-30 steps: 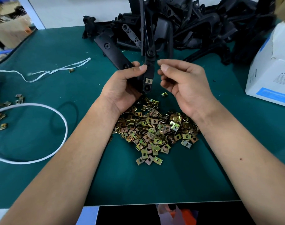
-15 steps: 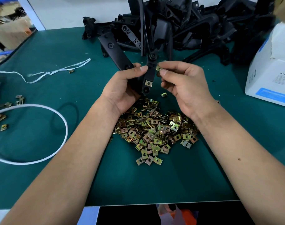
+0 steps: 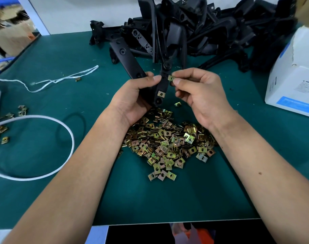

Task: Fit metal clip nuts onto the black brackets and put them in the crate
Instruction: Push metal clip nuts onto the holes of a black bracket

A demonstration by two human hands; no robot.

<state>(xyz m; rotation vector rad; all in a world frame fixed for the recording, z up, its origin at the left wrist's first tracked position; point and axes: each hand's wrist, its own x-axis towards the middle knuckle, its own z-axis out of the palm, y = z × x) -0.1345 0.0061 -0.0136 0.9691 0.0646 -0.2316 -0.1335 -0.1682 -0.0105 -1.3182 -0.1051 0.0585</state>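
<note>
My left hand (image 3: 134, 99) grips a black bracket (image 3: 127, 59) above the green mat, its narrow arm pointing down with one brass clip nut (image 3: 160, 94) seated near the lower end. My right hand (image 3: 201, 95) pinches a second clip nut (image 3: 171, 78) between thumb and forefinger, touching the right edge of that arm higher up. A heap of loose clip nuts (image 3: 167, 143) lies under both wrists. More black brackets (image 3: 194, 30) are piled at the back of the table. No crate is in view.
A white and blue carton (image 3: 294, 81) stands at the right. A white cord loop (image 3: 44, 147) and white string (image 3: 62, 79) lie at the left, with a few stray clip nuts (image 3: 2, 131) near the left edge. The table's front edge (image 3: 167, 222) is close.
My right hand brought a clip nut up to the bracket arm's right edge. The left hand lifted and tilted the bracket slightly.
</note>
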